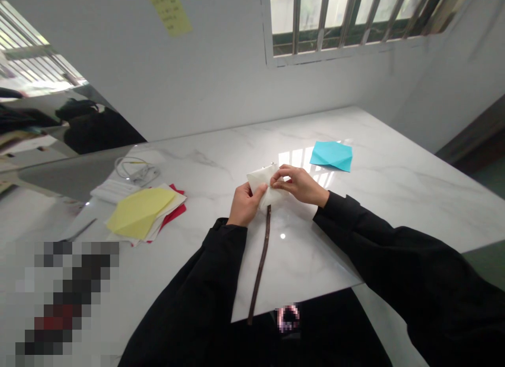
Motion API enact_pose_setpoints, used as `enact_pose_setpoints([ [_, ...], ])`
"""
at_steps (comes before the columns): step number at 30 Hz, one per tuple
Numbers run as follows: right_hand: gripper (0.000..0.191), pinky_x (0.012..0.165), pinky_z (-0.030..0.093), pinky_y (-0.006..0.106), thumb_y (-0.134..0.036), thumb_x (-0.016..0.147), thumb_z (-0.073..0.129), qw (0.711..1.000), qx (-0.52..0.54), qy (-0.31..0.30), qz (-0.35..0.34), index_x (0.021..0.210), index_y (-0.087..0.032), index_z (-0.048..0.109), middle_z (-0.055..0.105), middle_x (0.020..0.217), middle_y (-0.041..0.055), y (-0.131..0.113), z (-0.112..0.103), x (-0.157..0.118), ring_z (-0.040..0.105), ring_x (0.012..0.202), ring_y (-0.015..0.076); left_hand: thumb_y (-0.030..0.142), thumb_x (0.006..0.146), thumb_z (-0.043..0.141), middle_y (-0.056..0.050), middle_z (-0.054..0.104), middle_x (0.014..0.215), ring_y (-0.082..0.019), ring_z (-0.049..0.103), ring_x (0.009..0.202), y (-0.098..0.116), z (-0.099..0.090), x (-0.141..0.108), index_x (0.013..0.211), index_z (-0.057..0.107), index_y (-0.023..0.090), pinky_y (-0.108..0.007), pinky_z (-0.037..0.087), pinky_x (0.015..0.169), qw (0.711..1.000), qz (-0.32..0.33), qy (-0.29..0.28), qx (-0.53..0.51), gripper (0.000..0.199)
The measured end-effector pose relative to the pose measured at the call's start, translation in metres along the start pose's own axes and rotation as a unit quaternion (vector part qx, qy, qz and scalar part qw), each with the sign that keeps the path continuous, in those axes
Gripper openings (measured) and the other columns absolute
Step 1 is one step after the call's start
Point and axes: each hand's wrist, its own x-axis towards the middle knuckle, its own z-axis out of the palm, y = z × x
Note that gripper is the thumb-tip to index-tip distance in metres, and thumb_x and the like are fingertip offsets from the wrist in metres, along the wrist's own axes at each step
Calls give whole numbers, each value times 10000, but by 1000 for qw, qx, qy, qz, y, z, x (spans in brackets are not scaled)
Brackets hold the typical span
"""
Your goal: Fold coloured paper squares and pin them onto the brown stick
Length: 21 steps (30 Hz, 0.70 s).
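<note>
A piece of white paper [260,175] is bunched up around the upper end of a thin brown stick [263,254]. My left hand [243,204] is closed on the paper from the left, thumb across its front. At the right side of the paper, my right hand [303,185] pinches it between thumb and fingers. The stick's lower end reaches the near table edge, and its top is hidden by the paper.
On the white marbled table [213,167], a blue paper [332,155] lies to the right. Yellow paper [144,212] rests on white and red sheets [173,217] to the left. Behind these lies a white cable [132,170]. A barred window [335,17] and yellow note [171,12] are on the wall.
</note>
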Motion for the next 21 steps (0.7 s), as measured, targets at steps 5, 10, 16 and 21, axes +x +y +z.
enact_pose_setpoints([
  [5, 127, 753, 517, 297, -307, 946, 691, 1000, -13, -10, 0, 911, -194, 735, 640, 986, 56, -4, -3, -1, 622, 890, 179, 594, 753, 814, -60, 754, 834, -195, 643, 712, 2, 0, -1, 918, 766, 115, -278, 495, 646, 1000, 17, -17, 8, 509],
  [10, 148, 738, 504, 294, -320, 943, 684, 1000, -5, -15, 10, 906, -182, 724, 626, 978, 60, -5, -3, -1, 617, 890, 184, 576, 723, 859, -98, 785, 958, -233, 698, 837, 6, 0, -1, 1010, 766, 116, -306, 542, 753, 999, 33, -42, 6, 550],
  [16, 183, 807, 489, 311, -356, 911, 722, 1000, -1, -4, 31, 883, -176, 742, 670, 973, 55, -4, -1, 1, 629, 894, 184, 612, 760, 821, -103, 793, 989, -244, 713, 860, 4, 1, -2, 1049, 766, 113, -317, 554, 771, 998, 36, -37, 19, 579],
  [21, 254, 801, 476, 315, -422, 885, 737, 997, 28, 5, 67, 871, -169, 749, 715, 898, 46, -7, 1, 1, 616, 826, 174, 627, 751, 819, -90, 790, 937, -248, 713, 852, 2, 2, -1, 1047, 769, 111, -317, 559, 764, 999, 40, -34, 13, 597],
])
